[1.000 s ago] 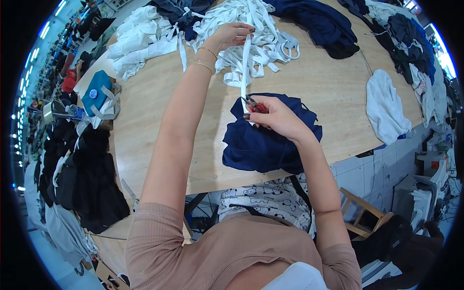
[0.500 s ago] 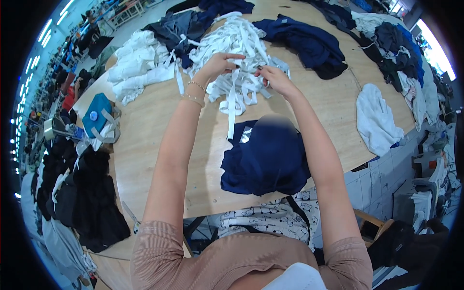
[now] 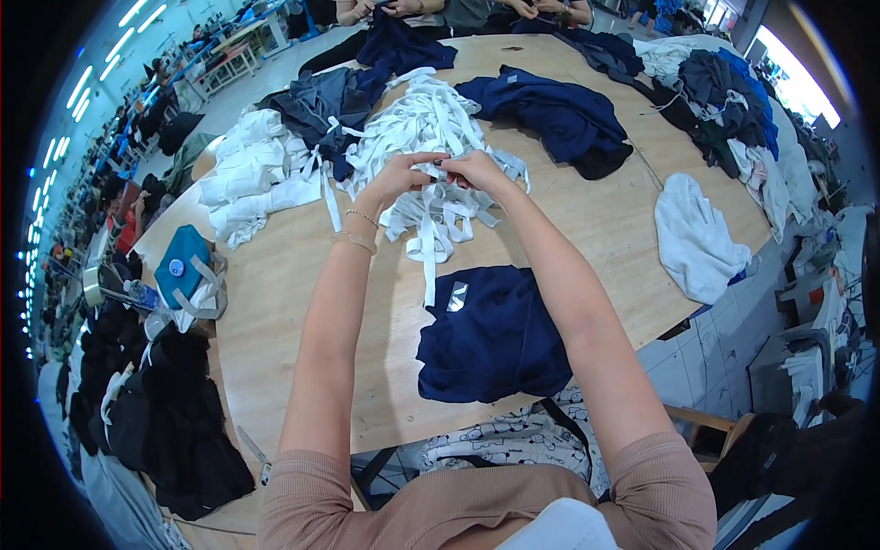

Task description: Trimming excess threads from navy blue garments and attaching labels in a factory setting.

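Both my hands are together over a tangled pile of white fabric strips [image 3: 412, 124] in the middle of the table. My left hand [image 3: 403, 179] is closed, thumb and fingers pinching a white fabric strip. Its fingertips meet those of my right hand [image 3: 477, 172], which is also closed in a pinch at the strip; the exact grip is partly hidden by the fingers. One strip end [image 3: 429, 275] trails from the pile toward me. Nearer my body lies a bunched navy blue garment [image 3: 495, 339] with a small pale label, below my hands and untouched by them.
Folded white cloth pieces [image 3: 257, 170] and a dark grey garment [image 3: 321, 101] lie left of the pile. Another navy garment [image 3: 550, 115] is behind it. A white cloth [image 3: 697, 238] sits right, a teal bag [image 3: 183, 266] left. Co-workers' hands [image 3: 403, 7] show beyond the far edge.
My hands have come together from slightly apart, fingertips now meeting. The view has tilted upward, bringing co-workers' hands into sight at the far edge.
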Tool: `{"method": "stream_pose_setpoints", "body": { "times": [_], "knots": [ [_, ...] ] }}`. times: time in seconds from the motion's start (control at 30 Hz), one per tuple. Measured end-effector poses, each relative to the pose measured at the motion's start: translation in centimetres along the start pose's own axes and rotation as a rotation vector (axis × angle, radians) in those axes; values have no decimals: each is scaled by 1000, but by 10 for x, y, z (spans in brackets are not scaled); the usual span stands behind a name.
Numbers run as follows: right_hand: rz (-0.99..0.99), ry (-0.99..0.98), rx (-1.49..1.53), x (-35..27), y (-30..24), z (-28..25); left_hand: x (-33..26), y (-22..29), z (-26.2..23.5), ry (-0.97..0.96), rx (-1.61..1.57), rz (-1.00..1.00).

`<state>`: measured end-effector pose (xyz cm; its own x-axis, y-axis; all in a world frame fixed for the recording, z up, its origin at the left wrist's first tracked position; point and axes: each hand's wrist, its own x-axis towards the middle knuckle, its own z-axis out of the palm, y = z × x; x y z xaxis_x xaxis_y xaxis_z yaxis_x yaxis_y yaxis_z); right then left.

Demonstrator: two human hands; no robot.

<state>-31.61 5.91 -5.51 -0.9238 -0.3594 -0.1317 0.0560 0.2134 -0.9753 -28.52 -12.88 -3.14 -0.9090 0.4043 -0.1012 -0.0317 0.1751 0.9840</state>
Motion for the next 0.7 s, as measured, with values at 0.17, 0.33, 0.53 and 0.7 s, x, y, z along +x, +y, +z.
{"method": "stream_pose_setpoints", "body": {
  "times": [0.17, 0.33, 0.53, 0.7],
  "knots": [
    [-26, 28, -66, 2, 7, -10, -2, 6, 3, -11, 10, 25],
    [58, -35, -50, -1, 1, -3, -6, 5, 2, -7, 28, 27],
    [-29, 27, -78, -2, 7, -7, -10, 14, 7, -42, 13, 8],
    [37, -12, -25, -2, 5, 1, -10, 8, 7, -40, 44, 12]
  ]
}}
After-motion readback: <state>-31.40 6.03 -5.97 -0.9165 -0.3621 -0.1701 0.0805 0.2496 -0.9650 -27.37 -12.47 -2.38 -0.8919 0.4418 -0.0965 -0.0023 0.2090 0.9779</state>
